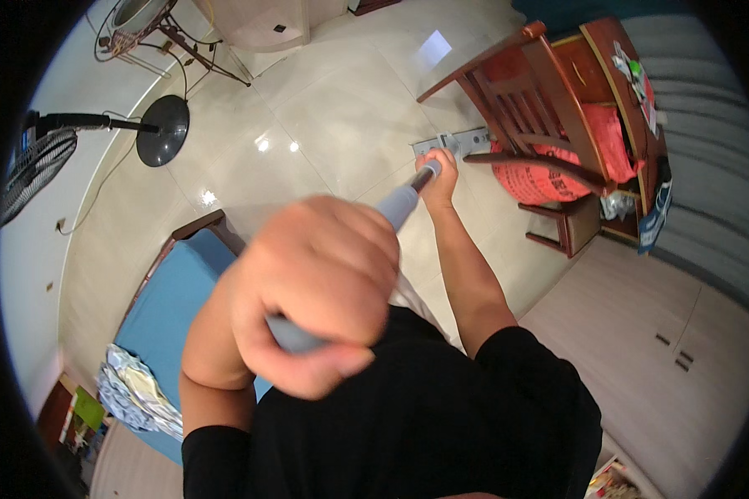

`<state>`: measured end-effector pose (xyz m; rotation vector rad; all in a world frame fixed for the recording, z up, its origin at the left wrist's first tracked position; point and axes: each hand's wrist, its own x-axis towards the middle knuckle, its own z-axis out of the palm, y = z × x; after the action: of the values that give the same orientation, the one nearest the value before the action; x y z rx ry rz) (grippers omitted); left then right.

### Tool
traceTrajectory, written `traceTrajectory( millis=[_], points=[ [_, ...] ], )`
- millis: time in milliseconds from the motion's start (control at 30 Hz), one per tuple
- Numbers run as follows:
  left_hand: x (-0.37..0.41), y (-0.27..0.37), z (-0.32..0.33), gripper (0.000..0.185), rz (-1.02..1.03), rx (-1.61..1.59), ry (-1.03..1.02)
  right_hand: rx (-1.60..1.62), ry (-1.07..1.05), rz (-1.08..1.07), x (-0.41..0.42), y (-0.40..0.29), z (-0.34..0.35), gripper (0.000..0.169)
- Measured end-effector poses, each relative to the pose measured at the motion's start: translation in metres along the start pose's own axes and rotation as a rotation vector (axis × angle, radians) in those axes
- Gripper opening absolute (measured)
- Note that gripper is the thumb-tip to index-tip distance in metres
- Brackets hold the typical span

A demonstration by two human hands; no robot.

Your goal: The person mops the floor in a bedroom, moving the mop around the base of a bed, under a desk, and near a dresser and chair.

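A flat mop runs away from me, its grey and metal pole (pixel 399 206) slanting down to the floor. Close to the camera, my left hand (pixel 324 280) is wrapped around the grey top end of the pole. Farther down, my right hand (pixel 442 181) grips the same pole, its arm stretched forward. Beyond that hand the long grey mop head (pixel 474 141) lies on the tiled floor (pixel 331 118), beside a wooden chair (pixel 530 106). Part of the head is hidden behind my right hand, and its right end reaches the chair.
A red bag (pixel 537 174) sits by the chair and a small wooden stool (pixel 555 224). To the left are a standing fan's round base (pixel 162 131), its cord, and a bed with a blue sheet (pixel 162 299). A metal basin stand (pixel 187 50) is at the far left; a pale cabinet (pixel 636 312) at right.
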<state>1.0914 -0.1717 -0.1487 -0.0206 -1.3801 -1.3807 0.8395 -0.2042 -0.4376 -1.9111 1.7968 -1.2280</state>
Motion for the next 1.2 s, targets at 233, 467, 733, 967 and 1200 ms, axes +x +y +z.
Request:
traceTrajectory(
  millis=[233,467,733,967,1200],
  points=[
    [0.004,-0.038,0.021,0.017,-0.028,0.183,-0.157,0.072,-0.201,-0.011,0.021,0.060,-0.020,0.018],
    [-0.021,-0.073,0.028,0.026,-0.050,0.276,-0.158,0.065,-0.732,-0.081,0.067,0.103,-0.025,0.017],
    [-0.029,-0.052,0.046,0.017,0.031,0.400,0.366,-0.019,-1.167,-0.366,0.117,0.061,0.007,0.013],
    [-0.031,0.019,0.042,0.012,-0.079,0.368,0.390,0.071,-1.202,-0.397,0.085,0.004,0.011,0.018],
    [-0.035,0.101,0.043,0.033,-0.134,0.418,0.543,0.129,-1.224,-0.367,0.032,-0.074,0.019,0.018]
  ],
)
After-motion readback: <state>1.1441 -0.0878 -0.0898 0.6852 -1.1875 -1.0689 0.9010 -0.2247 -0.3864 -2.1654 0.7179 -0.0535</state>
